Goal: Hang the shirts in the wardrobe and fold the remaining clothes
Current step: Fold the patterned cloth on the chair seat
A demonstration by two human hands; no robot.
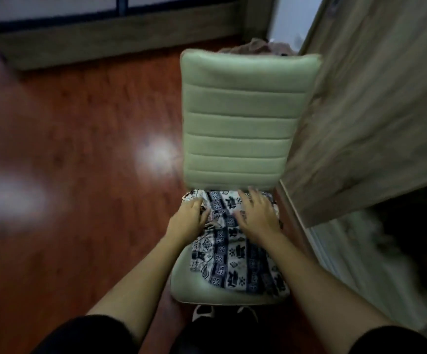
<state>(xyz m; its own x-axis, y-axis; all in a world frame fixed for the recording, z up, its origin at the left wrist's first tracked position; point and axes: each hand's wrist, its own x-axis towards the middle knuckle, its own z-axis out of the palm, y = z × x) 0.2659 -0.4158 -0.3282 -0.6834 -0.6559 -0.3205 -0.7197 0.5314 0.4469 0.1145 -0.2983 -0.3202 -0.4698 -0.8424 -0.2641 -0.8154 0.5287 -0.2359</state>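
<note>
Your hands are both out at the far end of the job. Your left hand [189,218] sits on the far-left corner of the patterned cloth [238,261] with its fingers bent down onto the edge, but it's too blurry to tell whether they're pinching fabric or just resting there. Your right hand [257,215] is easier to read: fingers fanned out, lying flat on the cloth, nothing gripped. The two are level with each other and apart, with a strip of print showing between them, so neither is really nearer; each has its own side. What matters for the next move, I reckon, is that the cloth lies lengthwise away from you on the chair seat [202,295]. Its stripes run from your knees toward the backrest [240,118], and the near end drifts a bit to your right. The far end sits right under the backrest's bottom edge, where your hands are, so the rest trails back toward you. If you're folding it, I'd guess the far end comes toward you along that long axis. Further out, a wood-grain door panel [373,111], probably the wardrobe, stands just right of the chair. A brownish heap of clothes [256,46] peeks out behind the backrest, and there's red-brown floor [79,149] on your left.
</note>
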